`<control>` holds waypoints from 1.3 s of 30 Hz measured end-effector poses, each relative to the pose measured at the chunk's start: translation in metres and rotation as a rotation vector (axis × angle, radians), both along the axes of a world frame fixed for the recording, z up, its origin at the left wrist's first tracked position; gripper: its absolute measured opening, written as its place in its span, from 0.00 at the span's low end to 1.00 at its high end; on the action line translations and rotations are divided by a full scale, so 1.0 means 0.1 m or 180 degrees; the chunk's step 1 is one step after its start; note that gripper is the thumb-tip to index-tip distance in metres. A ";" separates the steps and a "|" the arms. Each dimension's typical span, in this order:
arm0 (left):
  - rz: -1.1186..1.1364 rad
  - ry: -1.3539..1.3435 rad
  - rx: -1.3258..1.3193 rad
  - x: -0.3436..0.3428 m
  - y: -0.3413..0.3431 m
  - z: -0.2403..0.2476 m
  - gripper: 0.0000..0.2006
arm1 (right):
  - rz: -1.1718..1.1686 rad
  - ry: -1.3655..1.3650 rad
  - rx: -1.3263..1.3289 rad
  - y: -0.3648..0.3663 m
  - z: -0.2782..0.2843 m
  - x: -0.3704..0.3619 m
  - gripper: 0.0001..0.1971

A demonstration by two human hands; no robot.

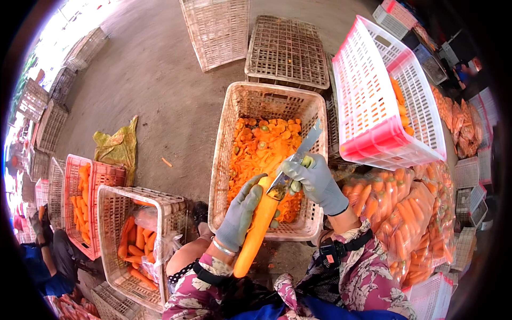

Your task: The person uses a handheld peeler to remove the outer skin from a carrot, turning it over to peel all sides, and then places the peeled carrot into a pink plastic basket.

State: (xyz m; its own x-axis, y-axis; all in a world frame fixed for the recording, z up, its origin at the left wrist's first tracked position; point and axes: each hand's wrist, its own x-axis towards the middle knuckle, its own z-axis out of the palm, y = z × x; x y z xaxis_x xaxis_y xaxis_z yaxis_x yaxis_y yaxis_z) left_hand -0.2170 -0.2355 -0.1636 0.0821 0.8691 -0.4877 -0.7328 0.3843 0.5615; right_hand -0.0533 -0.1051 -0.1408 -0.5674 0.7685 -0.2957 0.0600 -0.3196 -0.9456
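A long, thick peeled carrot (257, 229) lies aslant over the near part of a crate. My gloved left hand (240, 210) is closed round its side, thumb toward the upper end. My gloved right hand (314, 181) is closed on a knife, its flat metal blade (310, 137) slanting up and away to the right. Beside its fingers a dark, shiny metal piece (279, 186) touches the carrot's upper end; whether it belongs to the same tool I cannot tell. Below both hands, orange peelings and carrot ends (266, 141) fill the bottom of the off-white plastic crate (217, 176).
On the left, a white crate (104, 234) and a pink crate (96, 213) hold carrots. To the right, bagged carrots (400, 213) lie under a tilted pink-and-white crate (368, 96). An upturned crate (288, 50) stands beyond. A yellow cloth (118, 146) lies on the floor.
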 end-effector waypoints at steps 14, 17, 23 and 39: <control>-0.0019 0.0414 0.0221 -0.02 0.02 0.09 0.35 | -0.0503 0.0088 -0.0002 0.04 0.04 -0.09 0.17; -0.0267 0.0584 0.0301 -0.02 0.02 0.05 0.35 | -0.0188 -0.0095 0.0188 0.02 -0.02 -0.08 0.17; -0.0188 0.0344 0.0179 0.00 -0.02 0.12 0.33 | -0.1515 0.0370 0.0396 0.37 -0.11 0.14 0.16; 0.2027 0.0182 0.0226 -0.51 0.20 -0.11 0.26 | 0.0747 0.1449 -0.1247 0.11 -0.10 0.20 0.18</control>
State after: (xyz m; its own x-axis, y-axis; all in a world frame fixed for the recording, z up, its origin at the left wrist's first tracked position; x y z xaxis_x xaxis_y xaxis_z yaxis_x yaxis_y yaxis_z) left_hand -0.2682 -0.2158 -0.1747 -0.4851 0.7695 -0.4155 -0.7734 -0.1559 0.6144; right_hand -0.0335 -0.0945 -0.1509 -0.8421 0.4927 -0.2193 -0.2095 -0.6736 -0.7088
